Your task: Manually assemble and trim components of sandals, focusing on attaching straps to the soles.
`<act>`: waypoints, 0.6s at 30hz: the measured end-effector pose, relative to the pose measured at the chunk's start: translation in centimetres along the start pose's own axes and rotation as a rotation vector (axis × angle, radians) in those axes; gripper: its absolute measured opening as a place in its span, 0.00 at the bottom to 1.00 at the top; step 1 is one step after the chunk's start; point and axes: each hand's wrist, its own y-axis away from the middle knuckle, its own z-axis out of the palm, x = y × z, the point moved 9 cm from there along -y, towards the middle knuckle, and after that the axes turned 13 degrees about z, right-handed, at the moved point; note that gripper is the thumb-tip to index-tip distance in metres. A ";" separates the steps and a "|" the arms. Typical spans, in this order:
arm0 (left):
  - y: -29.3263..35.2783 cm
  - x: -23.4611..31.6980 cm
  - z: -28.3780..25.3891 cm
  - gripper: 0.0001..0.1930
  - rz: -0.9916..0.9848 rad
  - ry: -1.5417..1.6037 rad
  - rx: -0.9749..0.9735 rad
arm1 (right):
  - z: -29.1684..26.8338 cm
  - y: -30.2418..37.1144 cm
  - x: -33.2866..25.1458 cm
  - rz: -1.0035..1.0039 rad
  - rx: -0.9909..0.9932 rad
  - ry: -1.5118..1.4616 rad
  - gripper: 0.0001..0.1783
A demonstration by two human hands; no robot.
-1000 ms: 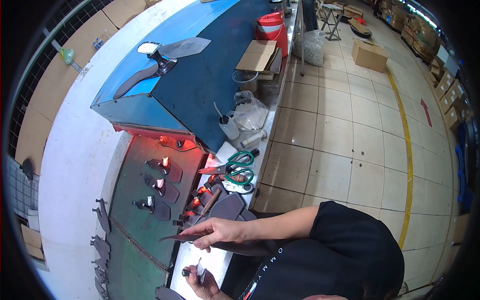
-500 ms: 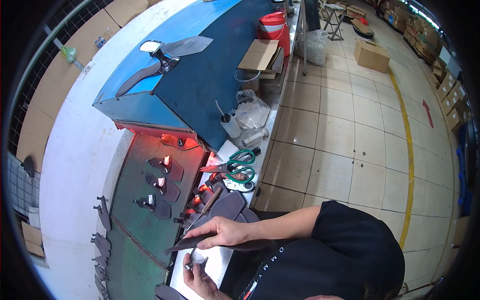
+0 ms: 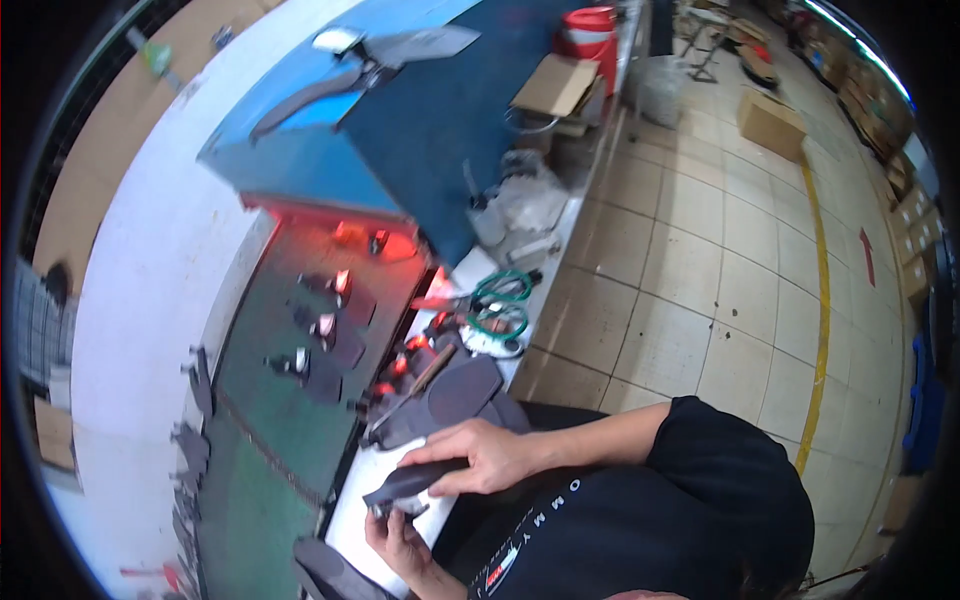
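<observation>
My right hand [image 3: 480,455] is closed over a dark, sole-shaped piece [image 3: 412,480], its fingers lying along the top. Below it, my left hand [image 3: 402,548] pinches the shiny part at the piece's near end; the fingertips are partly hidden. Both hands are over a white work surface [image 3: 350,520]. Just beyond them lies a heap of similar dark sole-shaped pieces [image 3: 465,390]. A slim tool with a brown handle [image 3: 432,370] rests across this heap. Another dark piece [image 3: 335,572] lies to the left of my left hand.
Green-handled scissors [image 3: 498,300] lie beyond the heap. Several dark pieces with upright ends [image 3: 325,380] stand on a green belt [image 3: 255,470] before a red-lit blue machine [image 3: 385,175]. Plastic bags [image 3: 535,200], cardboard [image 3: 555,85] and a red bucket [image 3: 590,45] are farther along the bench.
The held piece has turned and come down over my left hand, and its far-reaching length no longer shows. My right hand has shifted slightly right. The whole view has shifted with some blur.
</observation>
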 end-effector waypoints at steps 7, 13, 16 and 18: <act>0.4 -0.3 0.9 0.17 -0.094 0.013 -0.079 | 0.2 1.1 -1.4 -0.012 0.095 0.255 0.22; 0.9 0.6 1.1 0.16 -0.012 0.246 -0.157 | 2.8 0.8 -0.7 0.031 -0.002 0.230 0.23; 1.1 0.7 0.6 0.16 -0.001 0.290 -0.153 | 3.3 0.6 -0.5 0.025 -0.012 0.206 0.23; 1.1 0.6 0.4 0.16 0.008 0.308 -0.156 | 3.4 0.5 -0.5 0.018 0.006 0.214 0.23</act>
